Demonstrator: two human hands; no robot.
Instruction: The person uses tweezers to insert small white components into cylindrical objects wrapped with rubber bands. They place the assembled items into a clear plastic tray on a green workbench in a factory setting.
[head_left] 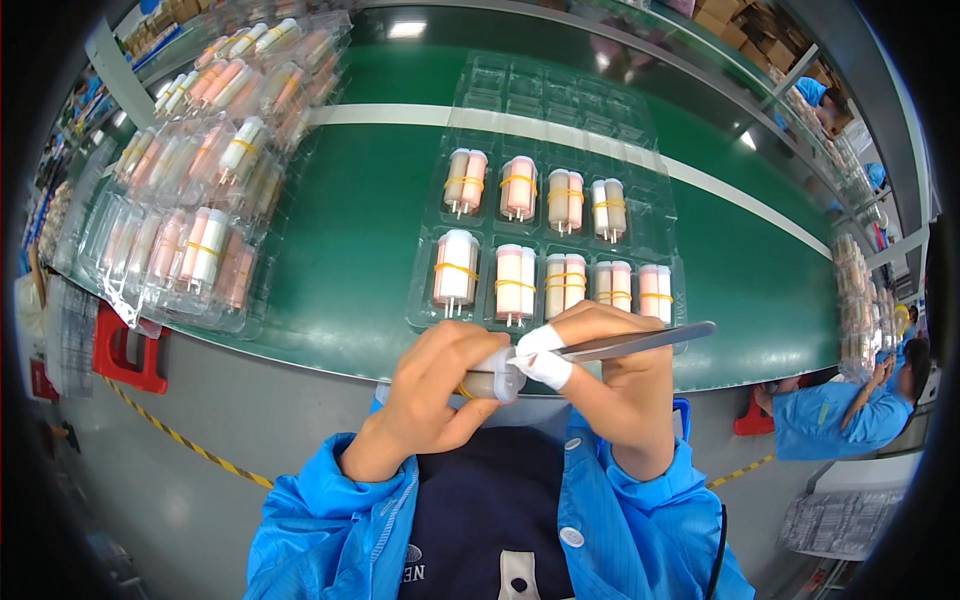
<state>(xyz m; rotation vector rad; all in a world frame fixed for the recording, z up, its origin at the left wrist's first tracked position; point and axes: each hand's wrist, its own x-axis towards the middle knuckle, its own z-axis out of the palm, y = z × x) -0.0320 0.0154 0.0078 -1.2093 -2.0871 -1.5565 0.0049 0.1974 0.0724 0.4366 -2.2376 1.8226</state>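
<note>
At the near edge of the bench, the left hand curls round a bundle; the right hand pinches tweezers against its end. Green room stretches between the tray and left-edge stacks.

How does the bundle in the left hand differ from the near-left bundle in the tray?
The left hand grips the held bundle; the tray bundle lies in the clear tray. The held bundle looks greyish-beige; the tray bundle is white with some pink. Both have a yellow band.
</note>
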